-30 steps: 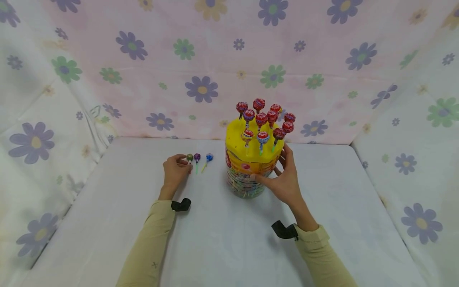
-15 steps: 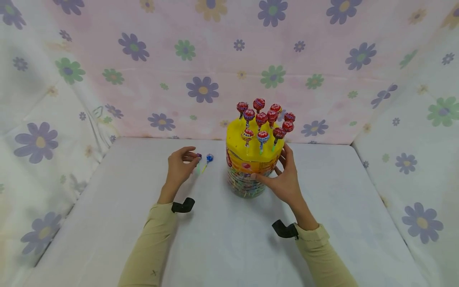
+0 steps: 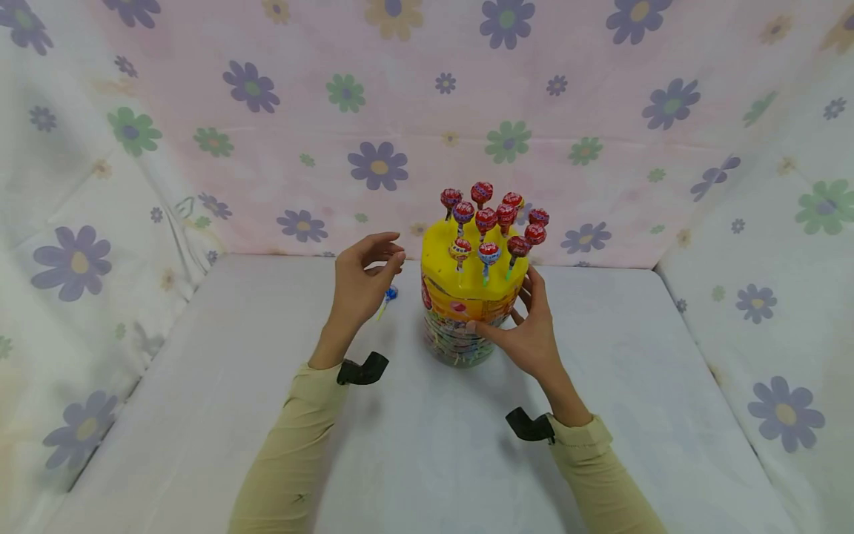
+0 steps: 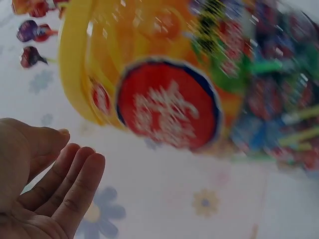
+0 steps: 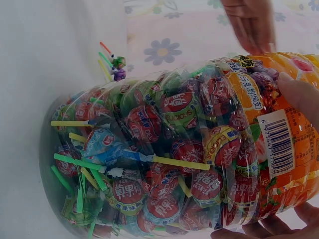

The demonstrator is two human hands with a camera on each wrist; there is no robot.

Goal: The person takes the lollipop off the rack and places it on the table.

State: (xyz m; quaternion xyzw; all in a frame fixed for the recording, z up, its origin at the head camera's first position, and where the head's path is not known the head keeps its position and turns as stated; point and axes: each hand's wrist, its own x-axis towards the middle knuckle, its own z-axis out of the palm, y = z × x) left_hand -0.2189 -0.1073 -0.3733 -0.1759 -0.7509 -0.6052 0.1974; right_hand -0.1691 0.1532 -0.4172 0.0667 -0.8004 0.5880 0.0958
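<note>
The right hand (image 3: 534,337) grips a clear cylindrical plastic jar (image 3: 457,322) with yellow lid (image 3: 437,256); the left hand (image 3: 360,285), thumb-to-finger gap narrow, hovers near 3 colour-wrapped lollipops (image 5: 119,73).

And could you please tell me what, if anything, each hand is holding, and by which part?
The right hand holds the candy jar by its orange label, below the yellow lid; the left hand holds nothing.

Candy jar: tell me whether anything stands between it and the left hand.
Nothing visible does; the gap between the left hand and the candy jar looks open. The blue lollipop lies lower, on the table, and the standing lollipops rise from the yellow lid.
</note>
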